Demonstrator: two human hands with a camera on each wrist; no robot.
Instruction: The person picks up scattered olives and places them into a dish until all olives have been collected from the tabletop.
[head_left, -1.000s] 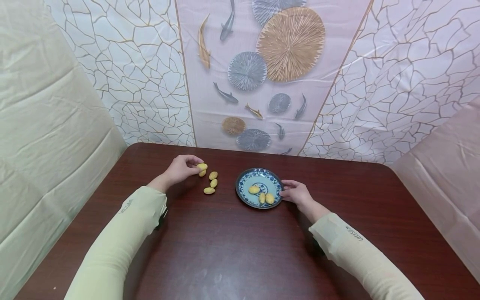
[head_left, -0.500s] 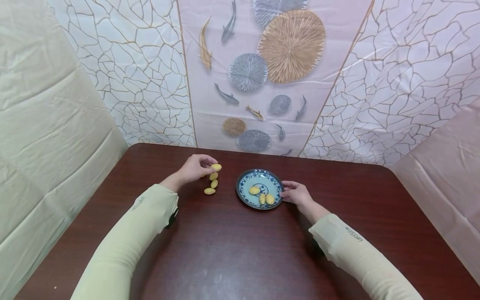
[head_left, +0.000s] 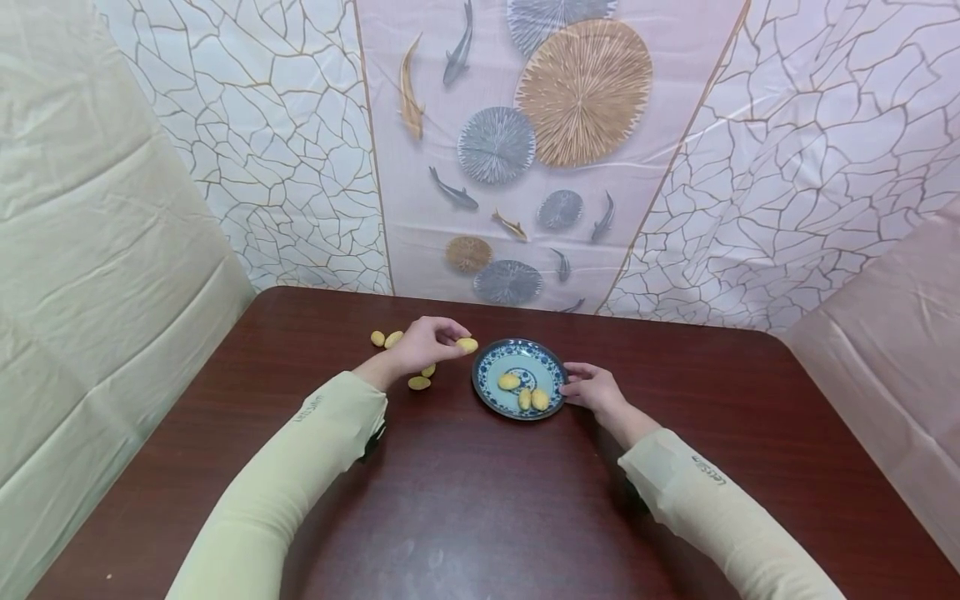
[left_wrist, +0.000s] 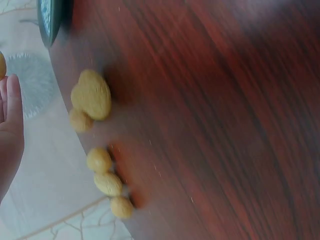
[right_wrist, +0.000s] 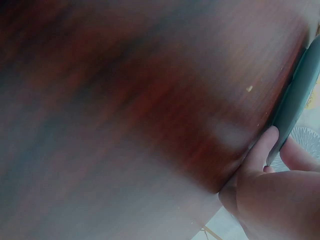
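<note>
My left hand (head_left: 429, 343) pinches a small yellow oval, fruit-like piece (head_left: 467, 344) between thumb and fingers, just left of the plate's rim. A sliver of that piece (left_wrist: 2, 65) shows at the edge of the left wrist view. The round blue-and-white patterned plate (head_left: 516, 355) lies on the table with 3 similar yellow pieces (head_left: 508, 381) on it. On the plate's right side, my right hand (head_left: 596, 388) grips the rim, thumb and fingers on either side. Behind and below the left hand lie several more yellow pieces (head_left: 419, 383), some partly hidden by it.
The dark reddish-brown wooden table (head_left: 480, 500) has a rounded far edge. Behind it hangs a patterned cloth (head_left: 495, 217) with fish and discs. Plain pale cloth (head_left: 112, 275) stands at the left side, and more at the right.
My left hand has carried the yellow piece from the loose group rightward to beside the plate. Two pieces at the left have come into sight. The right hand and plate stay put.
</note>
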